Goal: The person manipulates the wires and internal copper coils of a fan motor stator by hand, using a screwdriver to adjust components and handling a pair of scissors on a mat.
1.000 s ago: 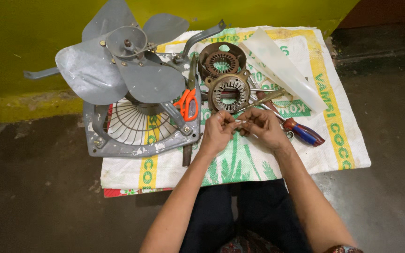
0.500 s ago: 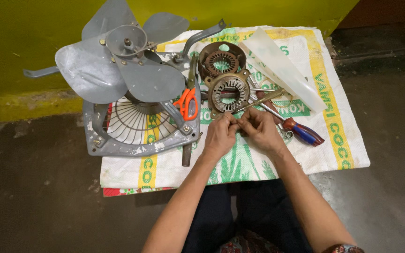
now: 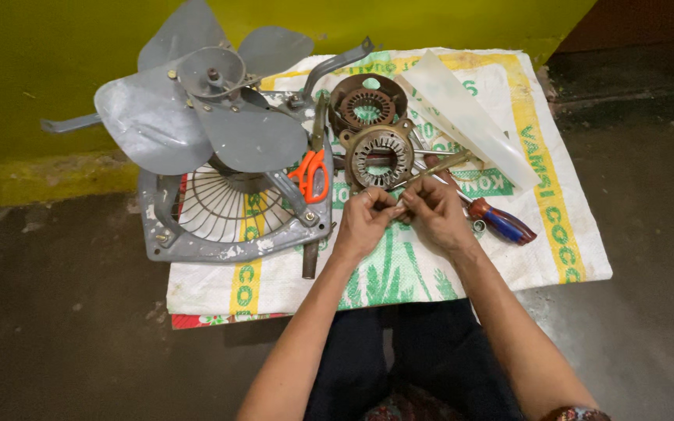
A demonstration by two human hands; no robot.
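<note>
step: working thin rod (image 3: 431, 168) end, mid-sack (image 3: 399, 269), just front of stator (image 3: 382, 157) | L hand (image 3: 363, 222) + R hand (image 3: 433, 214) both pinched on rod | next, I reckon: firm grip, tiny finger moves

matt grey metal fan blades (image 3: 196, 125), woven plastic sack (image 3: 399, 265)

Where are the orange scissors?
In the head view, the scissors lie left of centre on the sack, between the fan and the round motor part, just up and left of the left hand.
</note>
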